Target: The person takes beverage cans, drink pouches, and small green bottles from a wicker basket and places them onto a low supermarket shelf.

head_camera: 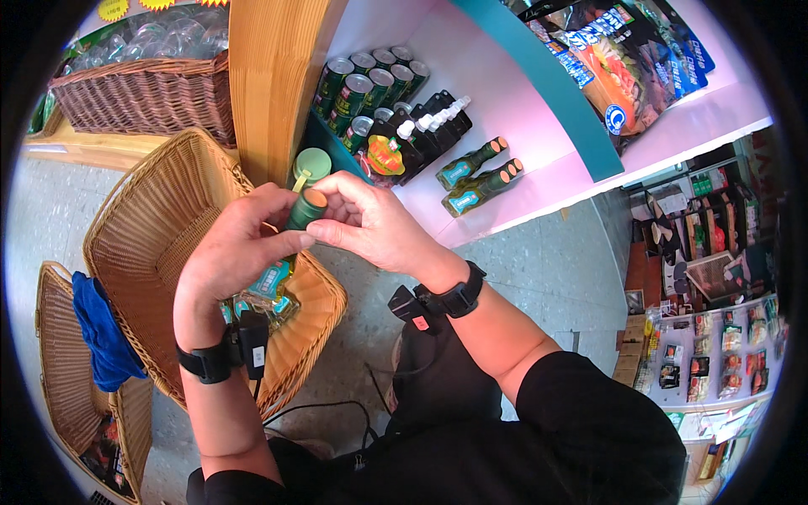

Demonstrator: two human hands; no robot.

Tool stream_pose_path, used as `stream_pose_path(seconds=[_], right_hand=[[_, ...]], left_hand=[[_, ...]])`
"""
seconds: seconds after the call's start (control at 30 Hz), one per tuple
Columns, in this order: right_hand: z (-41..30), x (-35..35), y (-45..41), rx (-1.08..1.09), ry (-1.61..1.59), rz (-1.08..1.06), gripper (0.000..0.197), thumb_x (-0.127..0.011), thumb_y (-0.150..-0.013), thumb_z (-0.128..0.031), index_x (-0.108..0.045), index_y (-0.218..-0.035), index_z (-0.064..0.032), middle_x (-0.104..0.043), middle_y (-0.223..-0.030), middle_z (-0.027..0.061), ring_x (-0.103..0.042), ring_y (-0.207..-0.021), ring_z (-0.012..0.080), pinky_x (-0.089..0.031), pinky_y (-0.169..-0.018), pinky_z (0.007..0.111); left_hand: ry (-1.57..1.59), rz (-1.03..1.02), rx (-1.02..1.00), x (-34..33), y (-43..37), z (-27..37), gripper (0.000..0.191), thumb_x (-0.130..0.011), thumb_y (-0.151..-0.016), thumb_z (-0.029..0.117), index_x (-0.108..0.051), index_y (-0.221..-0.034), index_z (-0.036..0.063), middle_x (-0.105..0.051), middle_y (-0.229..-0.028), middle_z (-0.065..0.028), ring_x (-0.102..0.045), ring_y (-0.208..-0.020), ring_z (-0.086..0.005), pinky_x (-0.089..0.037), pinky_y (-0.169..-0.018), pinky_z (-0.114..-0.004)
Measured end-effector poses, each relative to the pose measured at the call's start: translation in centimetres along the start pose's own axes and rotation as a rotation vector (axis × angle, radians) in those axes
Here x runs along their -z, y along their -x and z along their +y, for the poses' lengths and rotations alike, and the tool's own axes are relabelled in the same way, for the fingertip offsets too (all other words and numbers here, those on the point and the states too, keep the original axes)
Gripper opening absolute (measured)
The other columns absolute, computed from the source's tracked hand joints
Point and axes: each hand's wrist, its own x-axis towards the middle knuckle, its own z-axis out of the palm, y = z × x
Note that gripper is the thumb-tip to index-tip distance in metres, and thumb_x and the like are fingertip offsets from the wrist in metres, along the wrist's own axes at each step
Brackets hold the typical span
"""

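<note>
Both my hands are at the neck of a green glass bottle (306,211) with an orange-topped cap and a teal label, above a large wicker basket (142,252). My left hand (237,243) curls around the bottle's neck from the left. From the right, my right hand (372,227) touches the neck with its thumb, its fingers curled behind. More bottles with teal labels (284,309) lie in the basket below, partly hidden by my left hand and wrist. A light green round lid with a strap (312,165) shows just behind the held bottle. Similar bottles (483,177) stand on the shelf at the right.
Green cans (350,98) and black pouches with white spouts (429,129) share the pink-lit shelf (536,189). A wooden post (278,82) stands beside it. A second wicker basket (69,353) with a blue cloth (104,334) is at the left. Black cables (328,407) hang near my legs.
</note>
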Motion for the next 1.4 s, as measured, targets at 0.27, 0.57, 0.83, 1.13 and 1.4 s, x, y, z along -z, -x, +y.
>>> stream_pose_path(seconds=[0.27,0.57,0.83,1.13,1.4], right_hand=[[-3.1,0.4,0.3,0.069,0.332,0.044,0.029,-0.064,-0.077,-0.011,-0.050,-0.101,-0.0048,-0.045,-0.074,-0.0027,-0.043,-0.065,0.0033,-0.038,-0.055,0.020],[-9.0,4.9,1.2,-0.181,0.224,0.048,0.018,-0.060,-0.081,-0.016,-0.050,-0.093,-0.0055,-0.053,-0.075,-0.0016,-0.048,-0.057,0.0049,-0.039,-0.049,0.018],[-9.2,7.7,1.0,-0.106,0.643,-0.141,0.020,-0.064,-0.074,-0.012,-0.055,-0.089,-0.0023,-0.049,-0.068,0.0011,-0.046,-0.060,0.0088,-0.039,-0.052,0.025],[-11.5,7.9,0.3,-0.113,1.051,-0.396,0.025,-0.064,-0.070,-0.011,-0.054,-0.090,-0.0001,-0.055,-0.077,0.0120,-0.054,-0.073,0.0258,-0.043,-0.064,0.033],[-9.8,9.7,0.3,-0.328,1.337,-0.364,0.024,-0.064,-0.069,-0.012,-0.054,-0.085,0.0026,-0.057,-0.074,0.0182,-0.055,-0.071,0.0312,-0.043,-0.063,0.036]], left_hand=[[-0.231,0.023,-0.123,-1.1,-0.4,1.0,0.031,-0.070,-0.069,0.016,-0.057,-0.092,-0.0015,-0.046,-0.072,-0.0055,-0.045,-0.066,-0.0143,-0.040,-0.061,-0.028],[-0.175,-0.099,-0.134,-1.2,-0.8,-0.8,0.033,-0.068,-0.070,0.015,-0.056,-0.097,-0.0008,-0.055,-0.075,-0.0071,-0.050,-0.069,-0.0124,-0.041,-0.064,-0.027],[-0.016,-0.178,-0.106,-2.5,-1.5,-1.5,0.033,-0.067,-0.073,0.016,-0.056,-0.099,-0.0005,-0.059,-0.078,-0.0076,-0.052,-0.071,-0.0133,-0.042,-0.065,-0.028],[-0.007,-0.084,-0.174,-4.2,-2.5,-3.4,0.033,-0.064,-0.075,0.013,-0.054,-0.104,0.0009,-0.058,-0.080,-0.0047,-0.053,-0.075,-0.0105,-0.044,-0.067,-0.025],[-0.211,0.154,-0.049,-1.3,-2.6,-4.4,0.036,-0.063,-0.075,0.016,-0.054,-0.107,0.0015,-0.059,-0.095,-0.0151,-0.057,-0.085,-0.0229,-0.046,-0.077,-0.032]])
